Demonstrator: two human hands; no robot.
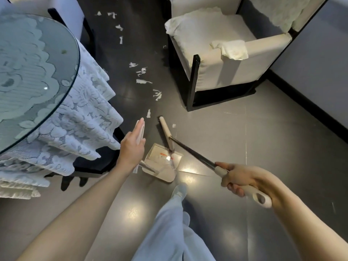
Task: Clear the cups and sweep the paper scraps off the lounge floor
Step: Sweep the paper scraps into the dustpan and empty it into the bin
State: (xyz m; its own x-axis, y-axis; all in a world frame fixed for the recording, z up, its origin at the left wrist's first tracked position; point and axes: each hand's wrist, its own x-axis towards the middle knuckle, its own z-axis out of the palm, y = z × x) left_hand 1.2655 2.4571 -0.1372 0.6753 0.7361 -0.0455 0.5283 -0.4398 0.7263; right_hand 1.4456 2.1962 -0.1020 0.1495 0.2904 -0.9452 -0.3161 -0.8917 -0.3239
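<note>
Right hand (244, 181) clamped on broom (192, 150) — paper scraps (144, 81) trail away beyond its head; left hand (130, 147) on dustpan (162, 166) handle, grip unclear

table (28, 76) left, armchair (222, 59) right, scraps (143, 81) between

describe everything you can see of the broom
The broom has a thin black shaft, a cream plastic-looking grip with a hanging hole, and a narrow cream head. The right hand grips the cream end, holding the shaft slanted down and away. The head lies on the dark floor, its near end over the far edge of the dustpan, a paper scrap close beside it.
</note>
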